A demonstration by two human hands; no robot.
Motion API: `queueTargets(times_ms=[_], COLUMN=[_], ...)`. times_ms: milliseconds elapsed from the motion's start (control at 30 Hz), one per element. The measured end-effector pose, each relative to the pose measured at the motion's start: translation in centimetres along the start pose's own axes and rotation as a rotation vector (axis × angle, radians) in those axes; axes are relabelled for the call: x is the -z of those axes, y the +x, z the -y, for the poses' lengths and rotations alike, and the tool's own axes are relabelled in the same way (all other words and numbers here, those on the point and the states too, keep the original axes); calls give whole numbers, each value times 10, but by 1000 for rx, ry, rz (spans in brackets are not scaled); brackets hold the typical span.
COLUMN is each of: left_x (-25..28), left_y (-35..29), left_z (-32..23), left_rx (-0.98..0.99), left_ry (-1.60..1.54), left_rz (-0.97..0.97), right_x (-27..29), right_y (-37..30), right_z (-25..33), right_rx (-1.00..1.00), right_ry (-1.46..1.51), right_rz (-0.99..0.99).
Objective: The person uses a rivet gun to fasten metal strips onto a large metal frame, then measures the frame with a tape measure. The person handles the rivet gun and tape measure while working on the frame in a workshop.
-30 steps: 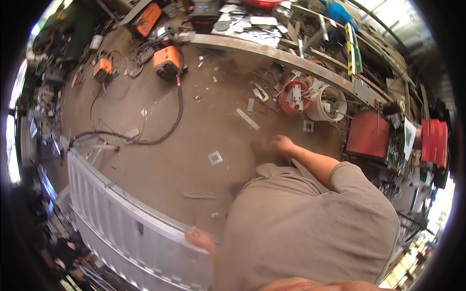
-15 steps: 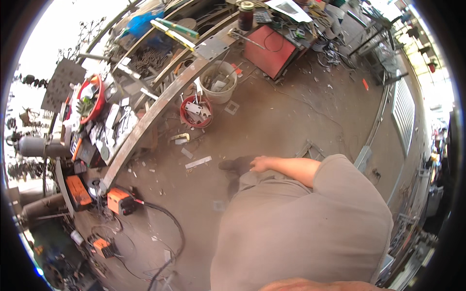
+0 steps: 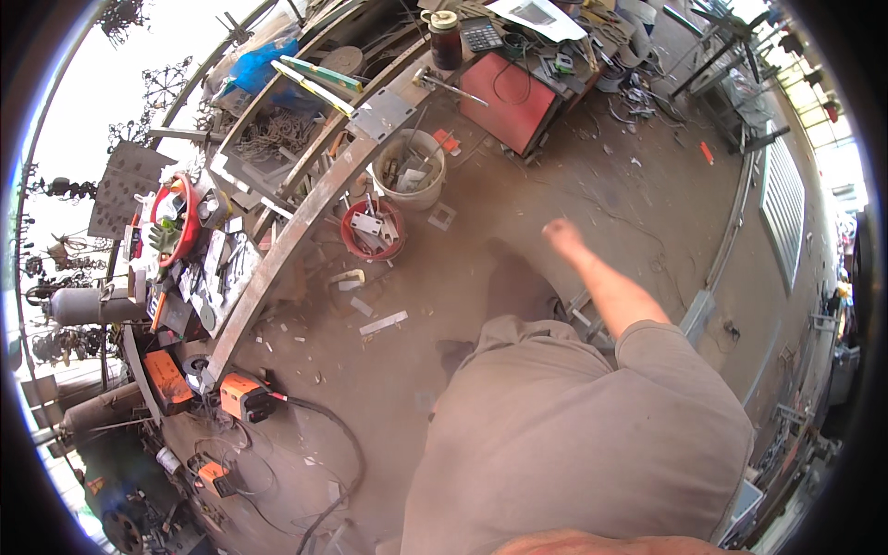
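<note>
On the floor [image 3: 546, 185], the red cabinet [image 3: 504, 104] stands ahead and slightly left of the right hand [image 3: 561, 237], the white bucket [image 3: 416, 198] farther left, the square holed plate [image 3: 433, 220] beside it. Nothing shows in the right hand, its curl too blurred to judge; the left hand is out of view.
</note>
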State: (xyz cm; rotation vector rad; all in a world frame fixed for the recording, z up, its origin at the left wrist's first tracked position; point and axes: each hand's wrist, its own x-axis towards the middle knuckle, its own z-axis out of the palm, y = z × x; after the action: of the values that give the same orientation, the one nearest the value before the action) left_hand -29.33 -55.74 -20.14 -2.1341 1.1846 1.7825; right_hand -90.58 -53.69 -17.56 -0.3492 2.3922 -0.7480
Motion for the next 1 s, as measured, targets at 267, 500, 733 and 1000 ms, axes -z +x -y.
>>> queueTargets(times_ms=[267, 500, 733, 1000], left_x=[-166, -291, -324, -253], left_y=[26, -72, -120, -151], left_z=[-29, -149, -247, -351], left_rx=[126, 243, 282, -127], left_ry=[23, -268, -376, -887], left_rz=[-101, -289, -398, -357], right_x=[176, 190, 218, 120], right_y=[334, 552, 589, 277], right_z=[128, 153, 123, 177], right_rx=[61, -5, 53, 178], right_ry=[-13, -207, -65, 10], right_rz=[-318, -272, -176, 837])
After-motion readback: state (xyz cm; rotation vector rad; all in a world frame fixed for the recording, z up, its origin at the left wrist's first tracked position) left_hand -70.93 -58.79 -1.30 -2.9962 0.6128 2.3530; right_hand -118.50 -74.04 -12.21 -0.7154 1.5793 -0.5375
